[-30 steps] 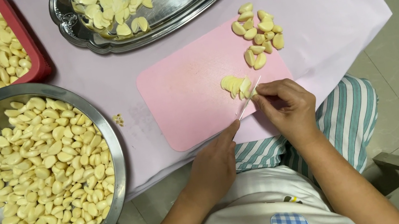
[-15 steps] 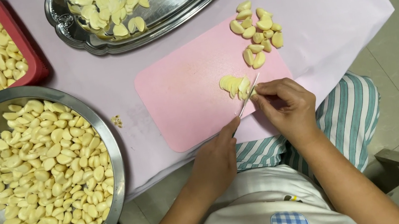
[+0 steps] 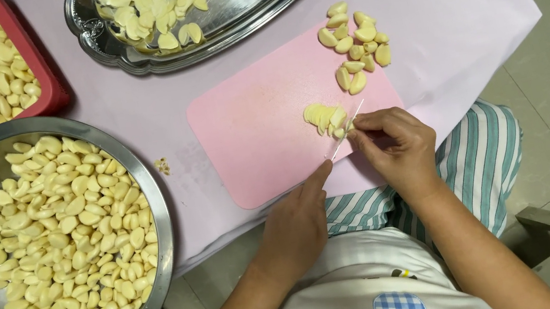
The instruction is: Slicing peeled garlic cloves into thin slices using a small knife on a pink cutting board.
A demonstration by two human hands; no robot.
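Sliced garlic (image 3: 326,119) sits in a small fanned pile on the pink cutting board (image 3: 256,135), toward the board's right edge, near side. Thin knife blade (image 3: 346,131) is tilted against the pile's right end. Left hand (image 3: 298,222) closed on the knife handle, index finger extended toward the blade; handle itself hidden under the hand. Right hand (image 3: 398,148) pinches fingertips at the pile's right end, touching the slices beside the blade.

Whole peeled cloves (image 3: 354,46) clustered at the board's far right corner. Board lies on a pale pink tablecloth (image 3: 459,1), at the table's near edge. Steel bowl (image 3: 160,220) of peeled cloves at near left. Red basket (image 3: 37,68) of cloves at far left. Oval metal tray (image 3: 98,46) with cut garlic at the far edge.
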